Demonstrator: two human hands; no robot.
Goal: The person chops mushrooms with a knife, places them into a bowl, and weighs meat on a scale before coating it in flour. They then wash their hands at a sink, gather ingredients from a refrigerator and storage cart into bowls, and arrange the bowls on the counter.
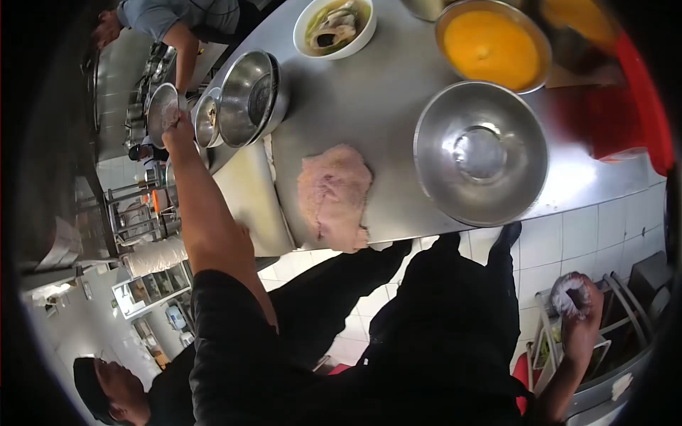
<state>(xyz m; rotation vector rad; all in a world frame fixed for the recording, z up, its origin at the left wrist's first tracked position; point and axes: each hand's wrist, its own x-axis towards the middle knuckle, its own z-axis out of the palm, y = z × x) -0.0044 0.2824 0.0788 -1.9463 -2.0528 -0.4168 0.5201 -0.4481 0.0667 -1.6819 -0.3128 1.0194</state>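
My left hand (177, 130) stretches across to the far left and grips the rim of a small metal bowl (162, 113) with pale stuff inside. A co-worker's arm (186, 60) reaches to the same bowl from behind; whether that hand also grips it is hard to see. My right hand (574, 298), coated in white powder, hangs low at the right, off the table. Its fingers curl loosely around a gap with nothing visible in it. A flat, pale pink piece of meat (334, 192), apparently flour-dusted, lies near the steel table's (383, 142) front edge.
A large steel bowl (433, 153) stands right of the meat, before a bowl of orange-yellow liquid (490, 44). Stacked steel bowls (245, 96) and a white bowl of soup (337, 28) are farther back. A red container (643, 106) borders the right. Another person (117, 390) stands at lower left.
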